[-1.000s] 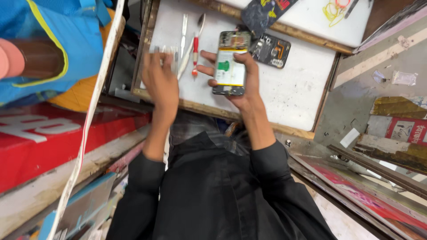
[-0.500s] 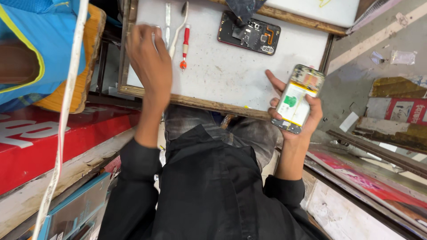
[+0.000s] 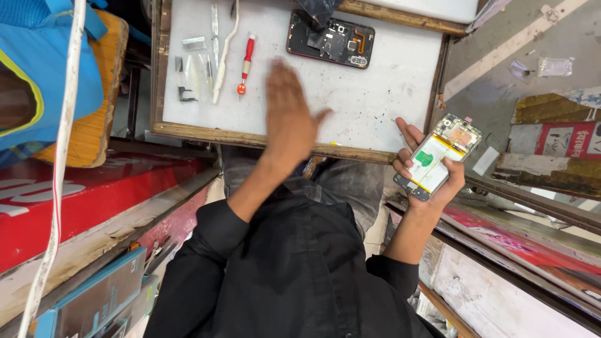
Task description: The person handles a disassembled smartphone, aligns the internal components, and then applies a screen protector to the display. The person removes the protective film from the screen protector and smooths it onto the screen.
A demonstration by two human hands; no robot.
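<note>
The left hand [image 3: 285, 116] is held flat and empty at the centre of the frame, fingers together, thumb spread, slightly blurred. The right hand [image 3: 429, 164] is raised at the right of the frame, palm up, fingers curled in a grasp. Both forearms are bare below dark sleeves.

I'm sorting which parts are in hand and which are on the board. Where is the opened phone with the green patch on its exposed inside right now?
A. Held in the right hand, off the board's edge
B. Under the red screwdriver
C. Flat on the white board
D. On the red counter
A: the right hand holds the opened phone out beyond the white board, its fingers wrapped around its edge.
</note>
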